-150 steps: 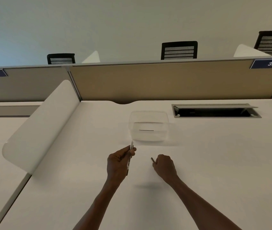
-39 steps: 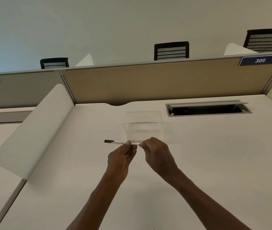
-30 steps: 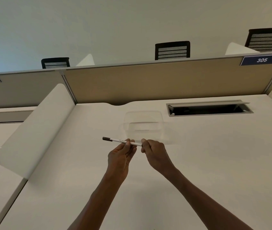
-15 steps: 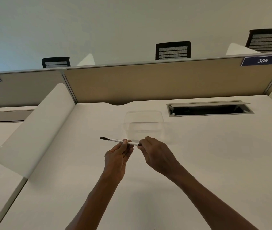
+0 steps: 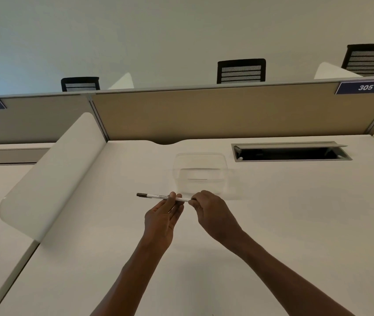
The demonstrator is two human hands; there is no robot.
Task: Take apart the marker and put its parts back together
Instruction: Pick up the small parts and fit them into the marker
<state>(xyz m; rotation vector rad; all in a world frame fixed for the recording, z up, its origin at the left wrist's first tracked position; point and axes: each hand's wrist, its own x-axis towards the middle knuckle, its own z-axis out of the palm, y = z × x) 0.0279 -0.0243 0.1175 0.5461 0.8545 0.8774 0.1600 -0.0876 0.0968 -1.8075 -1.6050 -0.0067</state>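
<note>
Just in front of the clear container (image 5: 200, 176), nearest me, my left hand (image 5: 162, 218) is palm-up with thumb and fingertips pinched on the middle of the marker (image 5: 158, 197), so the barrel lies level and steady, raised off the desk (image 5: 295, 224). My right hand (image 5: 212, 213) is closed around the marker's right end, fingers curled over it; that end is hidden in my grip, so I can't tell if a cap or end piece is seated there or only part way. The marker's dark tip end sticks out free to the left, away from the container. I judge this as the rejoining step: left hand braces the barrel, right hand pushes or twists its end on. Beyond my hands the container sits open, nothing I can make out inside. Right of it and further back is the open cable slot (image 5: 288, 152); behind it, the tan partition (image 5: 227, 112).
</note>
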